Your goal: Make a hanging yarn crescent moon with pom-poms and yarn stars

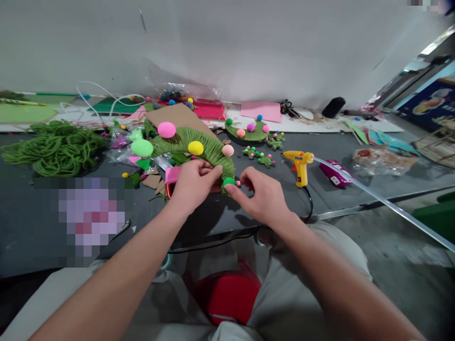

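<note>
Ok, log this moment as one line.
left hand: holding green yarn-wrapped crescent | right hand: thumb at its green end pom-pom | yellow glue gun: on table

Your left hand point(195, 184) and right hand point(261, 194): bare. Forearms point(142, 251) bare too, as far as the view runs. On you, loose pale greyish cloth trousers point(284, 293), plain, softly creased, wide at the thigh. Lower centre, small pale cloth fold point(227, 331); shirt or trousers, cannot tell.

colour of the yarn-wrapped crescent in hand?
The crescent is green; best seen in the head view.
</note>
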`<state>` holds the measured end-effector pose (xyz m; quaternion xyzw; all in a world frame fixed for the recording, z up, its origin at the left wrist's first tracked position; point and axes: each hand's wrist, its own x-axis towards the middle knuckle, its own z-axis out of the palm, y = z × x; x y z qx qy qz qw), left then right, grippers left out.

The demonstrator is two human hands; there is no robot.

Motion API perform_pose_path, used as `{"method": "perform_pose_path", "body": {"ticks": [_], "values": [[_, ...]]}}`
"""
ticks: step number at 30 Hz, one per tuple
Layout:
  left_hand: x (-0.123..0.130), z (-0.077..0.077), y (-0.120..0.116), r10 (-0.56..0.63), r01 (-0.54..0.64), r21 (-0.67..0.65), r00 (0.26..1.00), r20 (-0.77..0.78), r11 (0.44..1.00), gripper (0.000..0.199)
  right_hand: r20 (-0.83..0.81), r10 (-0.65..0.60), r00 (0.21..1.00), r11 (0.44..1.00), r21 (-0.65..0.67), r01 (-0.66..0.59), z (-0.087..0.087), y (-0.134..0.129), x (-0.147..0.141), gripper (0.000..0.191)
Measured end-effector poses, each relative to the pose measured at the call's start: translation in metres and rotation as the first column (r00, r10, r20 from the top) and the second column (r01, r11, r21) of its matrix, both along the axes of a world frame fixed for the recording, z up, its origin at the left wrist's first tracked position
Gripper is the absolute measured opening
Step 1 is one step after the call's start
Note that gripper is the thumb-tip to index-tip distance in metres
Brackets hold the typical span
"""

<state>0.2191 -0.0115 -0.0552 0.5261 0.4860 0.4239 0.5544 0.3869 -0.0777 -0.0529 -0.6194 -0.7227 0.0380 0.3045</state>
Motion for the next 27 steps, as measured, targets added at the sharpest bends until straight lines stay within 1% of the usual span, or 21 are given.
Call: {"method": "perform_pose_path", "body": {"ticks": [2,5,9,14,18,22,25,27], "values": [[0.000,-0.001,0.000,0.001,-0.001,0.007,1.000,0.013,1.000,0.027,0.084,-0.019,0.996,0.999,-0.045,0.022,0.000,0.000,-0.004,0.048],[0.000,-0.005,0.000,-0.012,0.012,-0.008,0.999,0.051,1.000,0.025,0.146,0.001,0.989,0.997,-0.078,0.010,0.000,0.002,-0.009,0.045],[-0.001,-0.009,0.001,-0.018,0.020,-0.021,0.997,0.070,1.000,0.024,0.179,0.017,0.984,0.997,-0.079,-0.003,-0.001,0.005,-0.011,0.040],[0.000,-0.007,0.000,-0.009,0.010,-0.016,0.998,0.060,1.000,0.024,0.185,0.015,0.983,0.996,-0.085,0.001,-0.001,0.005,-0.012,0.039],[0.000,-0.006,-0.001,-0.011,0.012,-0.026,0.999,0.047,1.000,0.024,0.175,0.021,0.984,0.996,-0.092,-0.004,-0.003,0.004,-0.013,0.038],[0.000,-0.004,0.000,-0.020,0.021,-0.022,0.999,0.039,1.000,0.025,0.146,0.034,0.989,0.991,-0.129,-0.015,-0.004,0.004,-0.011,0.041],[-0.001,-0.003,0.000,-0.025,0.025,-0.003,1.000,0.018,1.000,0.026,0.061,0.050,0.997,0.982,-0.186,-0.038,-0.003,0.005,-0.004,0.049],[-0.002,-0.002,0.001,-0.036,0.036,0.016,0.999,0.009,0.999,0.027,-0.044,0.031,0.999,0.979,-0.201,-0.039,-0.002,0.006,0.004,0.055]]}}
